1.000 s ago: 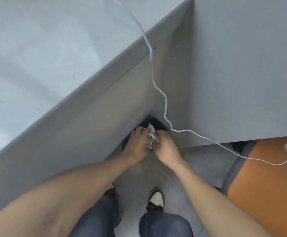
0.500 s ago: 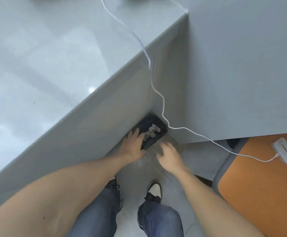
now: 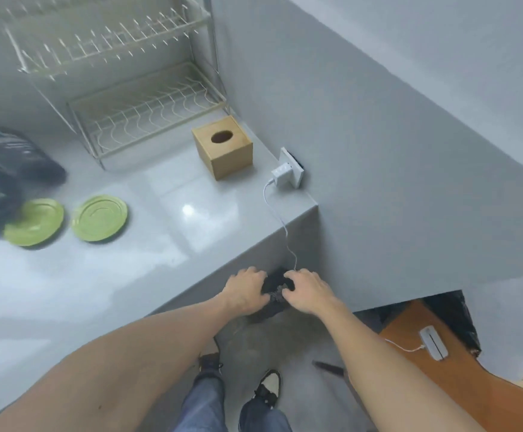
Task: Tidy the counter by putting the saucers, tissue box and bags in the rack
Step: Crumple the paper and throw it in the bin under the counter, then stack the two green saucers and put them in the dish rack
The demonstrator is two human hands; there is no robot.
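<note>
Low in the frame's centre, both hands meet over a dark bin (image 3: 272, 294) on the floor: left hand (image 3: 246, 293) and right hand (image 3: 307, 291) curl at its rim, but whether they clasp it I cannot tell. Saucers (image 3: 99, 218), box (image 3: 222, 146) and bags (image 3: 1, 169) wait on the counter (image 3: 176, 198) at left; the rack (image 3: 135, 110) sits upper left, unfilled.

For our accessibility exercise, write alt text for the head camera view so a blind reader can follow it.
Both hands, left hand and right hand, reach down to a dark bin on the floor below the grey counter. On the counter sit two green saucers, a wooden tissue box, black bags and an empty wire rack.
</note>
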